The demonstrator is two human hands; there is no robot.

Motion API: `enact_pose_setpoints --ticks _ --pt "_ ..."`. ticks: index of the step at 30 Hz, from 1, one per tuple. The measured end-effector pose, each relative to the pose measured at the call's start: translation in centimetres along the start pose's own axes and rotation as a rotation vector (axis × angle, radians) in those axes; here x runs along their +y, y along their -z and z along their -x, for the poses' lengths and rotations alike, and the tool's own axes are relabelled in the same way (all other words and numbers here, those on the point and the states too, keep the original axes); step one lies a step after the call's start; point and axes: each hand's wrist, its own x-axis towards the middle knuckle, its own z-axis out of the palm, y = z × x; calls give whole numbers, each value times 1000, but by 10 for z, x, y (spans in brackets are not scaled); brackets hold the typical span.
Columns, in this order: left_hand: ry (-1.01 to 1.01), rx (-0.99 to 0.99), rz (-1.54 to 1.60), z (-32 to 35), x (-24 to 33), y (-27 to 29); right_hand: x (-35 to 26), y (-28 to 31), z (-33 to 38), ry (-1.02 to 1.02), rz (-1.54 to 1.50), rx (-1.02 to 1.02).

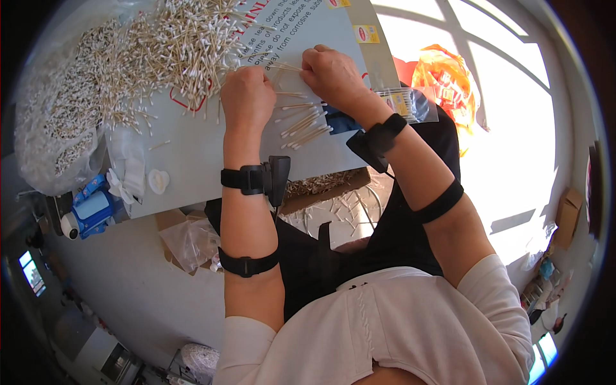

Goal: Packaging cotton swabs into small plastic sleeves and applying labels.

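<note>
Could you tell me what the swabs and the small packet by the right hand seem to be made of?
Swabs: pale tan sticks, probably wood or bamboo, with white, likely cotton tips. Small packet: clear glossy film, probably plastic, since it shines and shows its contents.

One head-worn fisheye looks steeply down, close over the board (192, 147), edges probably warped.

swabs (301, 125): wooden sticks, cotton tips | board (192, 154): matt cardboard | bag (410, 102): glossy plastic
</note>
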Motion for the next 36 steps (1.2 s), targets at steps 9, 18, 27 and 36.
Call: enact_pose_setpoints --ticks 9,18,27,36 --pt "-68 159 95 21 -8 -3 -16 -6 1 237 -109 63" --pt "-54 174 90 37 -8 -10 -21 -8 1 135 1 70" --pt "21 216 194 22 -18 -13 -22 68 64 110 -351 -823" --pt "20 123 104 14 -4 -9 -9 37 29 -93 142 -59"
